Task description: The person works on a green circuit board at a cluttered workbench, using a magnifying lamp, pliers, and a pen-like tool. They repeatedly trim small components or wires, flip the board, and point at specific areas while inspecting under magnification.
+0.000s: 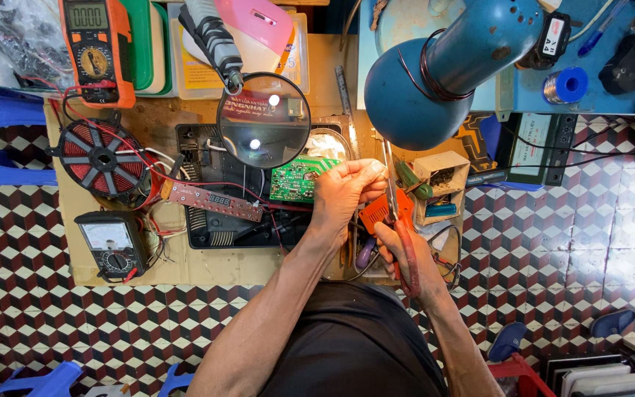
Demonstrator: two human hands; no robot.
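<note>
My left hand (347, 192) pinches something small between its fingertips, just right of a green circuit board (297, 179); what it pinches is too small to tell. Red-handled pliers (398, 220) are gripped in my right hand (409, 259), their metal jaws pointing up toward the left fingertips. The green board lies in an opened black appliance casing (222, 224). A round magnifying glass (264, 120) on a flexible arm hangs over the casing. A narrow red display board (214, 201) lies across the casing's left part.
A blue desk lamp (442, 66) leans over the right side. An orange multimeter (95, 50) stands at the back left, a copper coil disc (103, 157) and an analog meter (112, 244) at the left. A small wooden box (441, 184) of tools sits right of my hands. Patterned tile floor surrounds the low board.
</note>
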